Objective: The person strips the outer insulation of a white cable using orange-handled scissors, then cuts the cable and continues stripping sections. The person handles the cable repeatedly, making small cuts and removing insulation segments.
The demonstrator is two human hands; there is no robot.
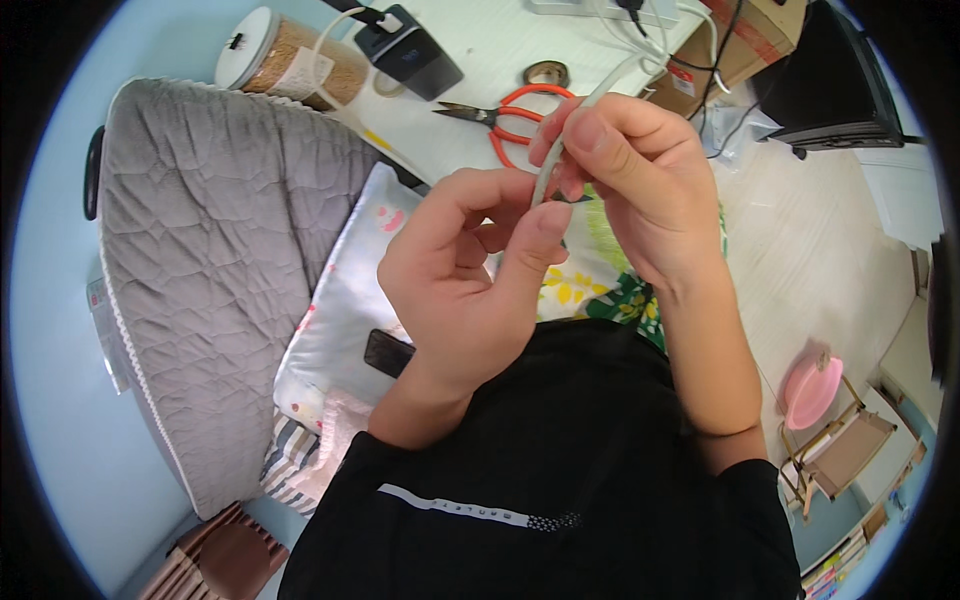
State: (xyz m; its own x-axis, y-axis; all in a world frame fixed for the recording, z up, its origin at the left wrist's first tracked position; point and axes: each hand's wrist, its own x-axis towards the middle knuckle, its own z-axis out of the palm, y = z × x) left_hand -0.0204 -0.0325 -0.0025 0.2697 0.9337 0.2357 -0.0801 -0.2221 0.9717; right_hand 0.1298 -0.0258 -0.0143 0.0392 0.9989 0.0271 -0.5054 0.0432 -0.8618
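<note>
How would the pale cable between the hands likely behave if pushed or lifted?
The pale cable is probably bendable yet somewhat springy: it is slim and curves smoothly beyond the right hand. Lifted, it would likely feel light, given how thin it looks. If pulled, it may snag, since it runs up toward the black cords.

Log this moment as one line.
left hand: pinches pale cable | right hand: pinches it farther up | nearby: orange-handled scissors on white table
</note>
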